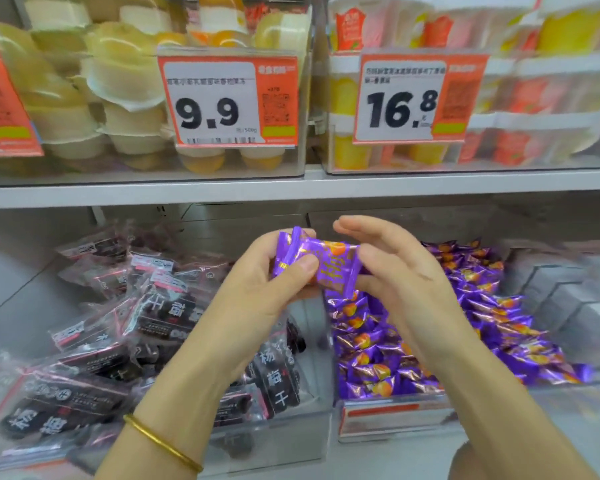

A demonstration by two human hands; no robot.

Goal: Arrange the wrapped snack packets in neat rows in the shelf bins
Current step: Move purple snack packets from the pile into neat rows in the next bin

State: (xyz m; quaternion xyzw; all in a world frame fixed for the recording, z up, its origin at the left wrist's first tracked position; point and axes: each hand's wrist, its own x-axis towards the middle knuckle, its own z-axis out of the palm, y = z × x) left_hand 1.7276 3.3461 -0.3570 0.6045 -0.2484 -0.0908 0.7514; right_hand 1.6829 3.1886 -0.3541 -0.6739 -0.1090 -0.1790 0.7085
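Shelf bin; left hand, purple packets

Lower shelf, two clear bins side by side. Left bin holds dark packets with pink seams, lying loose and overlapping at mixed angles. Right bin holds a heap of purple packets with an orange print, in rough rows.

Both hands are raised in front of the bins, near the divide between them. Left hand grips a small held bunch of the purple wrappers, thumb across the front. Right hand pinches the bunch's right end, upper fingers loosely spread. Gold bangle on the left wrist.

Upper shelf carries clear boxes of pale yellow and orange cups, with price tags on the fronts: 9.9 tag, 16.8 tag.
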